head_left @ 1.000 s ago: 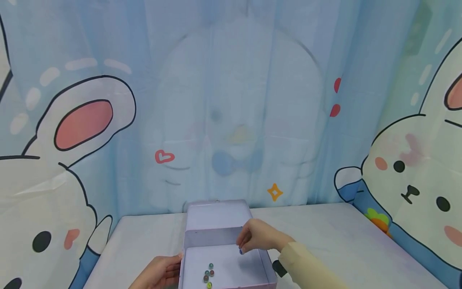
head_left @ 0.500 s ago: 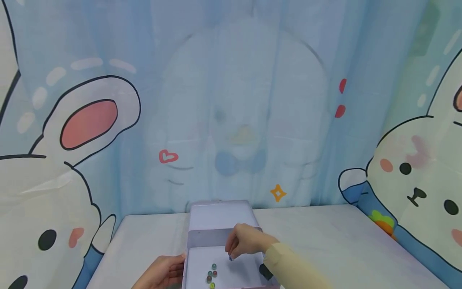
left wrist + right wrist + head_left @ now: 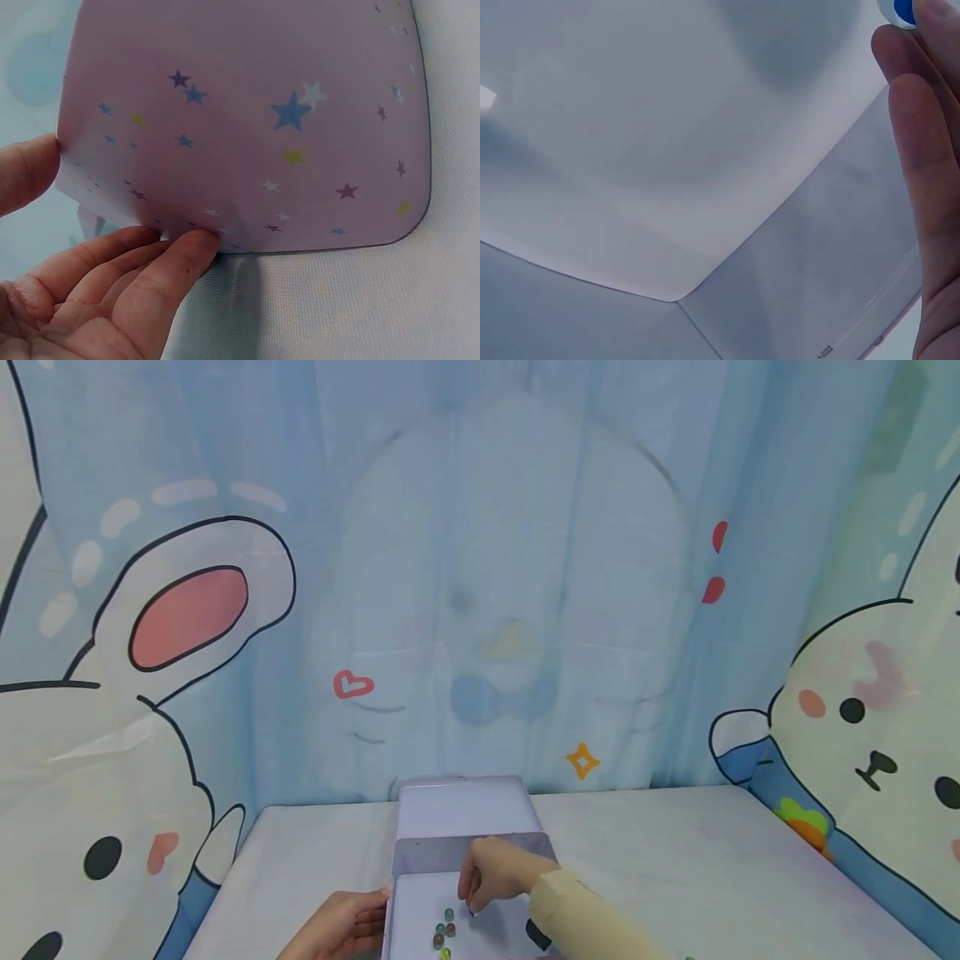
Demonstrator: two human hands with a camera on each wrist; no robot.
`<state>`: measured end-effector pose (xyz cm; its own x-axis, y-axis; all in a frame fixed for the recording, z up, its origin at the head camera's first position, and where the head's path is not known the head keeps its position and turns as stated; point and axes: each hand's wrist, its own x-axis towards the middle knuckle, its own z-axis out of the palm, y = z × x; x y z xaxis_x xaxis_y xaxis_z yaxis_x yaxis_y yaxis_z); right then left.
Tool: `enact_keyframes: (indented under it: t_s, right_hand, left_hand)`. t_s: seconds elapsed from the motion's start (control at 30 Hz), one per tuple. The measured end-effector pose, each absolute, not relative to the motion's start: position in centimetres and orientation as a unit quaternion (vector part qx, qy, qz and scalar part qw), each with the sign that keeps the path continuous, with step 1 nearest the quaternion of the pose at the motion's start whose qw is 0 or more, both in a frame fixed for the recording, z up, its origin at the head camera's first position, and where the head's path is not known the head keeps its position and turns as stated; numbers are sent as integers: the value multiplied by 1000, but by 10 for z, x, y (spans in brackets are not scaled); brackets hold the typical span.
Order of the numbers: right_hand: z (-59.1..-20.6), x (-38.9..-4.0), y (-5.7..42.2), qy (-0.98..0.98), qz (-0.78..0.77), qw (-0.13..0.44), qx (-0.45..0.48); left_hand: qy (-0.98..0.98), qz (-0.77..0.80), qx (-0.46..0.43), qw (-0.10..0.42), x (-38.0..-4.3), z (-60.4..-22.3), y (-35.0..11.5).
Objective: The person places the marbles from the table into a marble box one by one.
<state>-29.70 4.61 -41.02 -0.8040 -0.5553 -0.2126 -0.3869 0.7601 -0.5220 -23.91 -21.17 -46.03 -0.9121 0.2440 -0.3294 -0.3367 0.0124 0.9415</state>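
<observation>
An open lilac box (image 3: 416,893) stands on the table with its lid (image 3: 465,810) raised at the back. Several glass marbles (image 3: 450,930) lie together on the left part of its floor, one of them yellow-green. My right hand (image 3: 497,872) is inside the box, pinching a clear marble with a blue core (image 3: 901,10) between thumb and fingertips, just right of the group and low over the floor. My left hand (image 3: 337,927) holds the box's left side, thumb at the rim and fingers against the star-printed outer wall (image 3: 247,165).
The white-covered table (image 3: 637,852) extends on both sides of the box. A blue curtain (image 3: 495,568) printed with rabbits hangs behind it. A dark wrist device (image 3: 537,935) shows beneath the right sleeve (image 3: 585,914).
My right hand has moved left and down inside the box with the blue marble, closer to the other marbles. The left hand keeps its hold, and the head view has shifted slightly.
</observation>
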Motion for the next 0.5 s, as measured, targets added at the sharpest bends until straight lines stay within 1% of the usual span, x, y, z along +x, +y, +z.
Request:
enact_keyframes:
  t_s: [0.5]
  right_hand:
    - [-414,-298,40,922,-222,184,-258]
  left_hand:
    - [677,705,-25,208,-237,-460,-213]
